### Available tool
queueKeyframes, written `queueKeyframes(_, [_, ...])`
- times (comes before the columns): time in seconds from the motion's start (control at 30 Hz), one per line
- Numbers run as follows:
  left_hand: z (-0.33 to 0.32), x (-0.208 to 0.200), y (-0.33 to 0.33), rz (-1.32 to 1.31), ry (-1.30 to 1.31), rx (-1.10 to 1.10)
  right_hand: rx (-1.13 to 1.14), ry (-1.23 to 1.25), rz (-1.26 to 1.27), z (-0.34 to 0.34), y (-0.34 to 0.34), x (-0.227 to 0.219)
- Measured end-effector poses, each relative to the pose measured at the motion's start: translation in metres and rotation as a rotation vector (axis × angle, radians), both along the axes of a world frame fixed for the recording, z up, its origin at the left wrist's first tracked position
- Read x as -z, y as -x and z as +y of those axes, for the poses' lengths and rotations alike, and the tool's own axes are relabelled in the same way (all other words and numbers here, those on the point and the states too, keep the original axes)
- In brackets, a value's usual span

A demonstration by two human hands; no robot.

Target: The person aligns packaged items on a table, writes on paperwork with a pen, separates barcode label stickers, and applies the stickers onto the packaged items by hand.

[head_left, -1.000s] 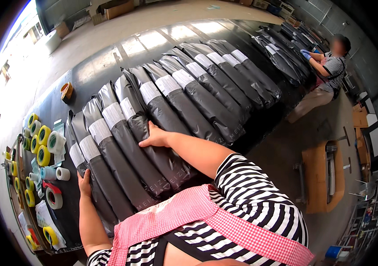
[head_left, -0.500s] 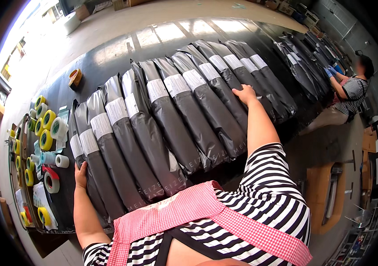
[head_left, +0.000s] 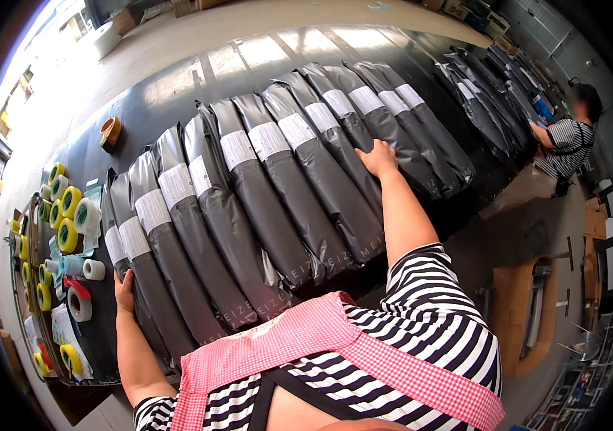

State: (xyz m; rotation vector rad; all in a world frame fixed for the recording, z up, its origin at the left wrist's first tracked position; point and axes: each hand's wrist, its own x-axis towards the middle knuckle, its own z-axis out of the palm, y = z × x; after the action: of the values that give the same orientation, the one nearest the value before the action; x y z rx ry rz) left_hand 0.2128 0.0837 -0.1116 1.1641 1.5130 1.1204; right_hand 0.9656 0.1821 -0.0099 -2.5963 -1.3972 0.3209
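A row of long black plastic packages [head_left: 249, 208], each banded with a white label, lies side by side across the dark table in front of me. My left hand [head_left: 124, 291] grips the near part of the row's left end, its thumb up and its other fingers mostly hidden. Toward the right of the row, my right hand [head_left: 378, 158] rests on top with its thumb out and its fingers curled over a package. The fingertips there are tucked between two packages. Both arms reach forward, spanning most of the row.
Rolls of yellow and clear tape [head_left: 68, 235] stand at the table's left side, near an orange tape dispenser [head_left: 109, 133]. More black packages [head_left: 479, 108] lie to the right, beside a co-worker [head_left: 570, 136]. A brown cardboard piece [head_left: 511, 316] is at lower right.
The view has shifted slightly, moving the row and tape leftward in the picture. My right hand and the middle packages have moved a little left; both hands keep their hold. The co-worker's gloved hands are less visible.
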Motion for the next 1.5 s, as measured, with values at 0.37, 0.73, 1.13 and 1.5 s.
queueKeyframes(0.37, [0.001, 0.008, 0.009, 0.021, -0.038, 0.048, 0.01, -0.012, 0.003, -0.003, 0.004, 0.0])
queueKeyframes(0.73, [-0.005, 0.008, 0.01, 0.106, -0.054, -0.041, -0.004, -0.001, 0.007, 0.005, 0.007, 0.004])
queueKeyframes(1.13, [-0.047, -0.085, -0.057, 0.769, -0.051, -0.149, -0.934, -0.587, 0.469, -0.103, 0.251, -0.054])
queueKeyframes(1.5, [-0.214, -0.085, 0.022, 0.555, -0.101, 0.192, -1.404, -0.263, 0.469, -0.23, 0.504, -0.027])
